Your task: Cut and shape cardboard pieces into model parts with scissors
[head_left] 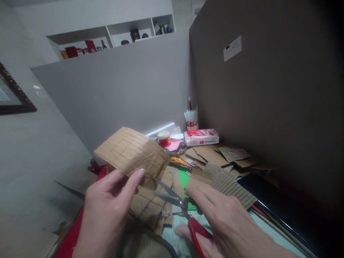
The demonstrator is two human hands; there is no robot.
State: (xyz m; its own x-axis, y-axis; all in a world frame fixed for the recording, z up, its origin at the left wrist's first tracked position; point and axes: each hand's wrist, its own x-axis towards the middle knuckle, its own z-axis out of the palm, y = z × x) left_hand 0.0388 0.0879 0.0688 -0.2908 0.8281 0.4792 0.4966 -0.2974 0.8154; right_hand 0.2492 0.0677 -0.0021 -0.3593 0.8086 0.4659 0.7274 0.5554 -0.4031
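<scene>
Up and to the left of the scissors point(183, 205), the card point(129, 147) is pinched in my left hand point(107, 202), thumb on its face, fingers behind, its long axis slanting down to the right. My right hand point(223, 215) grips the red handles, wrist coming in from the lower right, blades parted and aimed left at the card's near edge. Whether they touch it, I cannot tell. Corrugated scrap point(232, 187) lies beyond my right knuckles.
</scene>
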